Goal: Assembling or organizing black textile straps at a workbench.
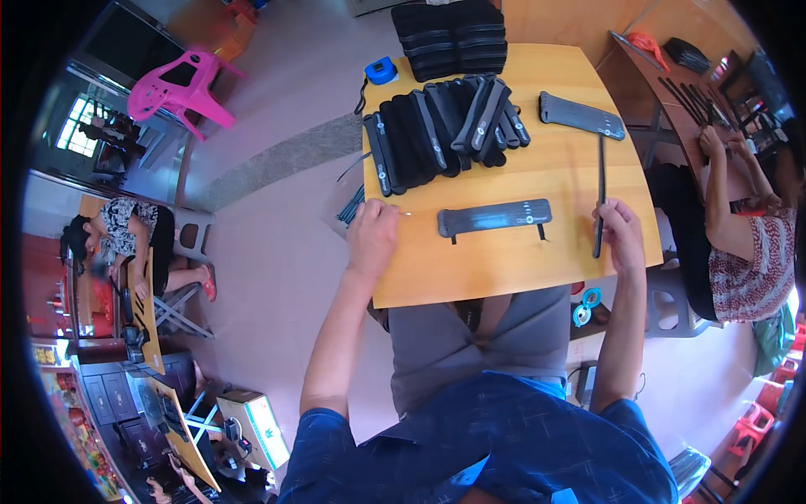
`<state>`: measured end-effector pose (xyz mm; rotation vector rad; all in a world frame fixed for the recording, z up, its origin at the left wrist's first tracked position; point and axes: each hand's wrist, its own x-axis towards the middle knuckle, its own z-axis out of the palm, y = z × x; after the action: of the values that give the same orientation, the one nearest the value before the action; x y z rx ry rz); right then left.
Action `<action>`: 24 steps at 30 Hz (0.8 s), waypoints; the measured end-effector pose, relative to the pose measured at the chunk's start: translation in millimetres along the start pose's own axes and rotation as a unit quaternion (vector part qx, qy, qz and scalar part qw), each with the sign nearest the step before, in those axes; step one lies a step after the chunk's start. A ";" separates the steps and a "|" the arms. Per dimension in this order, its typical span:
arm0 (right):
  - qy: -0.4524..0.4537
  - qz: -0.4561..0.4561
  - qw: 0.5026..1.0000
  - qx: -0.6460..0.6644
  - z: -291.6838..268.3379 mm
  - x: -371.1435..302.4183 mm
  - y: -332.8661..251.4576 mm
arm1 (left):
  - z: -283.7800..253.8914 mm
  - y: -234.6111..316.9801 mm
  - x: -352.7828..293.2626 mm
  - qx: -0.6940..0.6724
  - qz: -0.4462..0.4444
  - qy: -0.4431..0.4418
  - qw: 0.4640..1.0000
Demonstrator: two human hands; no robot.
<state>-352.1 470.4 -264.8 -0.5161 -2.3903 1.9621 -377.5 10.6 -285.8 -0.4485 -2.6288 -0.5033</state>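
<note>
Black strip [601, 168] over the surface's [529, 273] right side | my right grip [622, 231]: pinched on it | my left grip [374, 231]: near left edge, can't tell if closed | grey band [494, 217]: flat between | step: handling the strip, I think | next: maybe a steady hold

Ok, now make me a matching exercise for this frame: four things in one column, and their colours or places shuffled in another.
Things:
1. Tape measure
2. Plastic armchair
3. Narrow black strip
4. Tabletop

Colours or places:
A. In the right hand
B. Yellow-brown
C. Blue
D. Pink

Right pairs: 1-C, 2-D, 3-A, 4-B
</note>
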 end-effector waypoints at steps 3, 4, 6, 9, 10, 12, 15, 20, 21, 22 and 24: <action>-0.078 0.011 0.924 0.374 13.2 -41.9 9.1 | -7.8 -6.4 0.9 0.042 0.042 0.000 0.998; -0.081 0.012 0.915 0.396 18.0 -52.8 11.4 | -11.7 -5.1 0.4 0.067 0.044 0.008 0.997; -0.080 0.017 0.906 0.416 33.3 -72.7 13.1 | -16.3 5.6 -10.5 0.090 0.045 0.014 0.995; -0.053 0.012 0.882 0.469 62.3 -97.2 13.0 | -28.5 36.5 -38.0 -0.062 -0.083 -0.011 0.995; -0.061 0.017 0.873 0.483 71.9 -102.7 14.9 | -39.1 62.3 -45.4 -0.145 -0.119 -0.016 0.982; -0.079 0.021 0.859 0.506 88.5 -110.6 25.0 | -50.4 107.5 -55.7 -0.273 -0.139 -0.012 0.952; -0.079 0.051 0.852 0.514 114.8 -125.0 18.4 | -62.5 152.7 -64.2 -0.336 -0.133 -0.050 0.931; -0.112 0.069 0.860 0.492 145.7 -142.5 16.6 | -47.7 161.3 -58.3 -0.233 -0.057 -0.032 0.970; -0.106 0.081 0.860 0.492 150.3 -143.7 17.6 | -39.8 156.7 -60.5 -0.187 0.007 0.010 0.982; -0.115 0.083 0.858 0.494 152.9 -141.4 15.0 | -44.0 155.8 -56.0 -0.181 -0.003 -0.008 0.983; -0.131 0.095 0.856 0.492 158.7 -146.0 13.4 | -38.7 145.4 -64.4 -0.200 -0.020 -0.012 0.980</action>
<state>-244.1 284.1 -282.6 -0.4289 -1.0885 3.0781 -253.3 108.2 -242.8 -0.5260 -2.5616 -1.0528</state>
